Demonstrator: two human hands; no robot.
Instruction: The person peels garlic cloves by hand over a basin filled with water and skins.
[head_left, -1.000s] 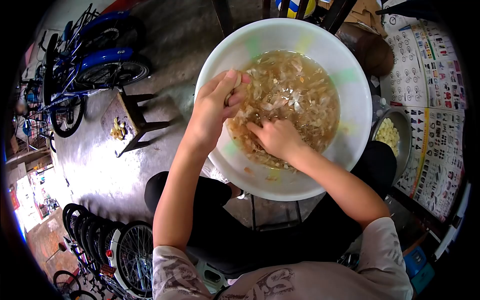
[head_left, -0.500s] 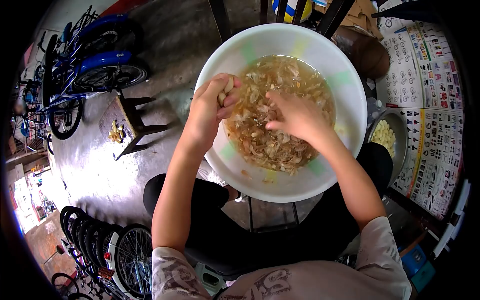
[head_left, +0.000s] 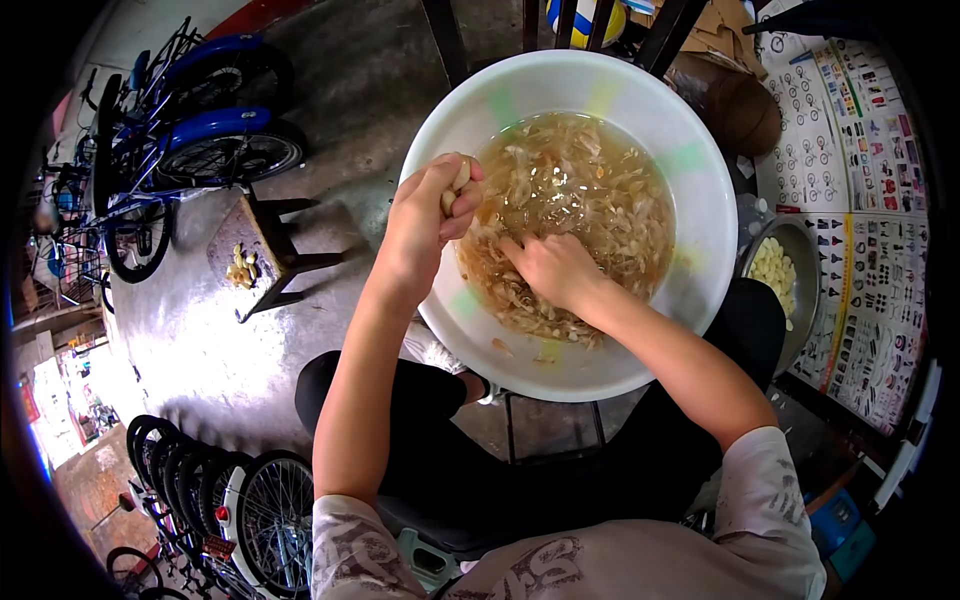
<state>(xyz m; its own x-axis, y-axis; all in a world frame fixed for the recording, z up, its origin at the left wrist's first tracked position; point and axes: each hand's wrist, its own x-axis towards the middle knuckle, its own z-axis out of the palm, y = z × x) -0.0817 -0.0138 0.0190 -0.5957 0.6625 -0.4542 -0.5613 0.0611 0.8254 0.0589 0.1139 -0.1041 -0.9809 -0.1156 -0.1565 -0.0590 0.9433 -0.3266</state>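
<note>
A large white plastic basin (head_left: pixel 697 150) in front of me holds cloudy water with many papery garlic skins (head_left: pixel 625 220) in it. My left hand (head_left: pixel 430 215) is closed around a few garlic cloves (head_left: pixel 457 183) above the basin's left side. My right hand (head_left: pixel 560 272) reaches into the water among the skins, left of the middle. Its fingertips are under the surface, so whether they grip anything is hidden. To the right, a metal bowl (head_left: pixel 808 285) contains peeled garlic cloves (head_left: pixel 772 270).
On the left stands a small wooden stool (head_left: pixel 238 222) with several cloves (head_left: pixel 242 267) on it. Bicycles (head_left: pixel 230 145) are behind it, with more wheels (head_left: pixel 275 525) at lower left. A printed sheet (head_left: pixel 875 280) covers a surface at right. Dark chair slats (head_left: pixel 530 25) rise behind the basin.
My right hand has moved down and left, from above the skins with fingers spread to dipping into the water. My left hand stays closed on the cloves, nearly in place.
</note>
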